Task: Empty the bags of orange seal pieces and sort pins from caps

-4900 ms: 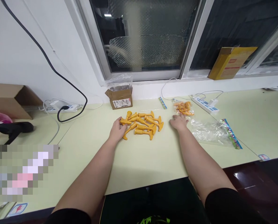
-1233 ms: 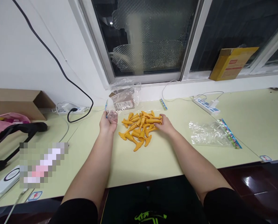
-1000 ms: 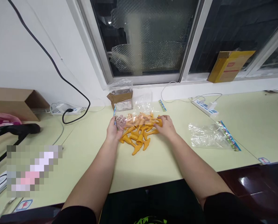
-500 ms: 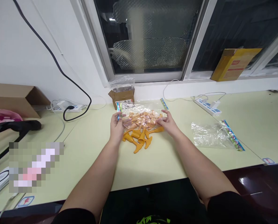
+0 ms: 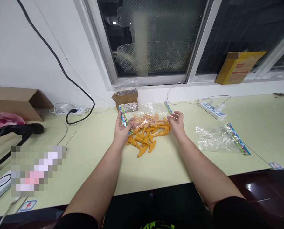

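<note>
Clear plastic bag [image 5: 142, 120] stretches crosswise mid-frame over yellow T-handled pieces [image 5: 145, 140]. My left hand [image 5: 121, 129] pinches its printed header [image 5: 123, 115]; at the opposite end, my right hand's [image 5: 177, 123] grip I cannot tell.

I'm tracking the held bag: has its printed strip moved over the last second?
Yes: the printed strip has moved right and slightly down in view, judged against the small cardboard box.

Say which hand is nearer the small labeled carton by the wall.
Left. The left hand, gripping the clear bag at its colored strip, is in front of the carton; the right hand is farther off, to the carton's right.
</note>
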A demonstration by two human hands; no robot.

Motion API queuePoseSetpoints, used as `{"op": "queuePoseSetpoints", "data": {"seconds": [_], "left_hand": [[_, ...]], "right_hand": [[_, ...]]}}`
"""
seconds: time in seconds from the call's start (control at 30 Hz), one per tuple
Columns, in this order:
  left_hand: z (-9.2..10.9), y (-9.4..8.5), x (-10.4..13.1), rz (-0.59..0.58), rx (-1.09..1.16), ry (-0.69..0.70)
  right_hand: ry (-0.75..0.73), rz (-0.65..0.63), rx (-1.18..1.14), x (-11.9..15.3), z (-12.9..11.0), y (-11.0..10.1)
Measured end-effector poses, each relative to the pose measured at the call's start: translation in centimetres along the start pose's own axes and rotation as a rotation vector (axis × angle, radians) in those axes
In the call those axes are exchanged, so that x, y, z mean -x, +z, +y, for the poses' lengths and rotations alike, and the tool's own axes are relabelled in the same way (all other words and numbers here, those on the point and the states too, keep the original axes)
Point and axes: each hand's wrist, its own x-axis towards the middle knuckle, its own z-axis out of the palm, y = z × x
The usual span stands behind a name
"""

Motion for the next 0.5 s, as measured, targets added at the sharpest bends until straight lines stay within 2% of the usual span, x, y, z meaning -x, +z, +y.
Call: {"op": "queuePoseSetpoints", "data": {"seconds": [0.07,0.1,0.23,0.3,0.37,0.5], "left_hand": [[-0.1,0.3,0.0,0.050,0.006,0.031],[-0.2,0.4,0.1,0.069,0.006,0.034],[-0.5,1.2,0.6,0.096,-0.016,0.000],[-0.6,1.6,1.1,0.051,-0.033,-0.056],[-0.5,1.9,1.6,-0.018,-0.075,-0.085],[0.3,2.6,2.3,-0.091,-0.076,-0.060]], "right_hand": [[0.011,0.009,-0.033,0.1,0.2,0.3],[0.006,-0.035,-0.048,0.4,0.1,0.6],[-0.012,-0.379,-0.099,2.1,-0.2,1.8],[-0.035,-0.549,-0.121,3.0,-0.4,2.2],[-0.045,-0.666,-0.108,3.7,-0.4,2.5],[0.041,-0.700,-0.029,3.7,-0.6,2.1]]}}
